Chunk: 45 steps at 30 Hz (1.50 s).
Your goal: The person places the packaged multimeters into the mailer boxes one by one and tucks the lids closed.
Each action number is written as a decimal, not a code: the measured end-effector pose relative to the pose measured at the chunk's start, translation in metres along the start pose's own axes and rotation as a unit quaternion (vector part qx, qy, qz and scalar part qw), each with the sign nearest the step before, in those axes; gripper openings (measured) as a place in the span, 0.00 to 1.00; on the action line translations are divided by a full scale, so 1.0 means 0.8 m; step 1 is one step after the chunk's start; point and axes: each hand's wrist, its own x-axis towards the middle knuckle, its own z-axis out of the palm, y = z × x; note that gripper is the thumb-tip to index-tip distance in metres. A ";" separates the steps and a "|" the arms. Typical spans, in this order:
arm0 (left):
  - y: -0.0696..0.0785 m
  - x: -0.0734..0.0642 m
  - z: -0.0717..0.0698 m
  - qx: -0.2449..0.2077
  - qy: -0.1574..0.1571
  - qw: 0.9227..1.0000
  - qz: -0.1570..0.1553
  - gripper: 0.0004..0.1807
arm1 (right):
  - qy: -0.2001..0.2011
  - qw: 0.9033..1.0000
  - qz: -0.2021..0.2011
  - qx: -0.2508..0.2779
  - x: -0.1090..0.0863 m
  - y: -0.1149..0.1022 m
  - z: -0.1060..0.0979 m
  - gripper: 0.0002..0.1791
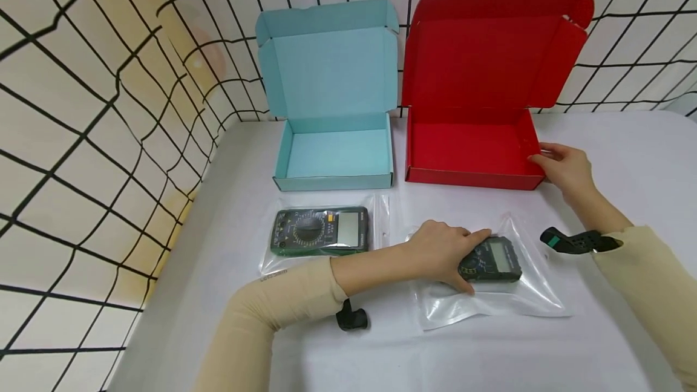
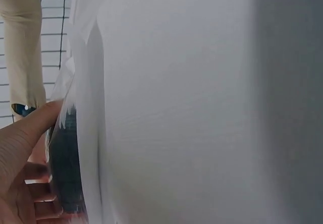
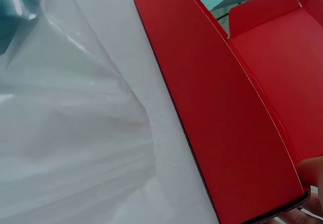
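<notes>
Head view: the teal box (image 1: 334,184) and red box (image 1: 474,178) already stand open; the left meter (image 1: 318,235) and right meter (image 1: 500,261) lie bagged outside them, my left hand (image 1: 443,253) gripping the latter. Left wrist: more fingers (image 2: 41,191) show, curled against the meter. Right wrist: my right hand (image 3: 313,176) pinches the red wall, thumb (image 3: 309,168) inside.

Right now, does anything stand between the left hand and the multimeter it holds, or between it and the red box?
The clear bag lies between the left hand and the multimeter. Toward the red box, only its front wall visibly stands in the way; the right hand grips the box's right side.
</notes>
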 end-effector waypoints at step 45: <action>0.002 0.007 -0.001 -0.040 0.029 0.999 -0.023 0.40 | -0.142 0.985 0.044 0.088 0.015 0.023 -0.025 0.49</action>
